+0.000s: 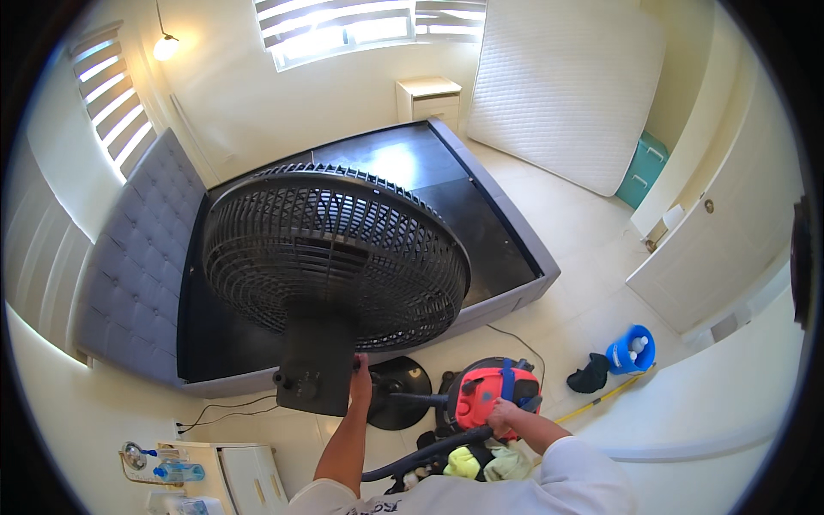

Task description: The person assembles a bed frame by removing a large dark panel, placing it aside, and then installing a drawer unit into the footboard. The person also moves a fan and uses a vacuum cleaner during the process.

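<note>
A black pedestal fan [335, 249] rises in front of me, its caged head tilted over the bed frame. My left hand [360, 384] is closed on the fan just beside its motor housing; the exact grip is partly hidden. The fan's round base [400, 408] rests on the floor. To the right stands a red and black canister vacuum cleaner [482, 400] with a blue strap. My right hand [505, 417] is closed around its black hose [429, 452], in front of the red body. Yellow and pale cloths [481, 463] lie beneath the hose, close to my body.
A grey bed frame [536, 286] without its mattress fills the middle. The white mattress [566, 86] leans at the back right. A blue bucket [631, 348], a black cloth item [588, 374] and a yellow pole [605, 395] are at right. Cords and a white cabinet [249, 476] are at left.
</note>
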Tool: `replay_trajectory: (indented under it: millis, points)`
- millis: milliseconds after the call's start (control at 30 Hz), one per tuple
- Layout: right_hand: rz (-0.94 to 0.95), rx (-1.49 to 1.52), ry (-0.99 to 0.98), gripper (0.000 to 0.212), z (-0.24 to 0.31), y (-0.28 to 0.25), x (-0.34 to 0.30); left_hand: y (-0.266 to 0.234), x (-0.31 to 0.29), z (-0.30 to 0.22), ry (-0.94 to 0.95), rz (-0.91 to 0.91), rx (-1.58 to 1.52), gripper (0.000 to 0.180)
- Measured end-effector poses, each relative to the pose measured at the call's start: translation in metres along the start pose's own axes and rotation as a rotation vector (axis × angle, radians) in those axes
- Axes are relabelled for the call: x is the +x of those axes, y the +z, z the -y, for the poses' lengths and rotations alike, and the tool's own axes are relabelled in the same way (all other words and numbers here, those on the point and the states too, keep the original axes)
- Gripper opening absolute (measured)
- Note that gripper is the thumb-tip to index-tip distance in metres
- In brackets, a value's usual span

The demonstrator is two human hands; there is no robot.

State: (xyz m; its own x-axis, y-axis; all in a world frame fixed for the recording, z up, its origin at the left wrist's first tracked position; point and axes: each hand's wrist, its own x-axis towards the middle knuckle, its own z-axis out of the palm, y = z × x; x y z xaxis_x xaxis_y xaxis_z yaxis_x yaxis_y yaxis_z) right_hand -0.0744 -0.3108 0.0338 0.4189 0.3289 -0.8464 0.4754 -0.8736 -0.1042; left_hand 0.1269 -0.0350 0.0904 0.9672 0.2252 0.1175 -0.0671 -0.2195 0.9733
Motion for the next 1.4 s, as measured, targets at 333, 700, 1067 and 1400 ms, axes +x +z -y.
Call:
replay_trajectory:
  millis: [333, 700, 1067, 1400]
  points:
    - [-0.035, -0.026, 0.048, 0.038, -0.067, 0.011, -0.033, 0.001, 0.01, 0.013, 0.037, 0.011, -0.104, 0.005]
    - [-0.026, 0.005, 0.102, 0.043, -0.174, 0.069, -0.058, -0.033, 0.001, 0.024, 0.102, -0.039, 0.093, 0.017]
    - [0.087, 0.066, 0.292, 0.048, -0.258, 0.113, -0.114, -0.149, -0.07, 0.038, -0.005, -0.014, 0.399, 0.035]
    - [-0.071, 0.232, 0.382, 0.052, -0.265, 0.139, -0.14, -0.254, -0.184, 0.029, -0.293, -0.181, 0.372, 0.042]
